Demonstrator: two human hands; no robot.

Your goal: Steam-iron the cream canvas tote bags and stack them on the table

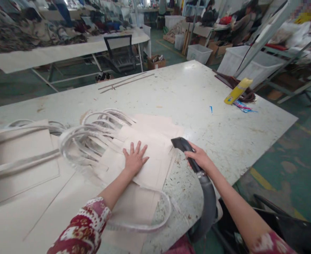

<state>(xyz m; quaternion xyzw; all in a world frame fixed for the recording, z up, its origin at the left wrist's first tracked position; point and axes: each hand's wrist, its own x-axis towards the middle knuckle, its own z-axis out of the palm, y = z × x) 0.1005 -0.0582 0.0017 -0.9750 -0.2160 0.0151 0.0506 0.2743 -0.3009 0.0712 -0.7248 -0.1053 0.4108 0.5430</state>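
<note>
My left hand (135,159) lies flat with spread fingers on a stack of pale beige panels (155,165). Looped handles (91,137), which look wrapped in clear plastic, stick out from the stack's left side. My right hand (201,158) is wrapped round a black vacuum hose nozzle (183,144). The nozzle's flat tip is at the right edge of the stack; whether it touches cannot be made out. From my right hand the thick ribbed hose (208,201) curves down past the table edge. One more plastic-wrapped handle (168,208) loops out below my left hand.
More beige panels (17,155) with handles lie at the left of the white table (187,95). Thread scraps dot its surface. Thin strips (126,83) lie at the far edge, a yellow can (238,91) at the far right. Beyond stand a black chair (120,53) and white bins (250,63).
</note>
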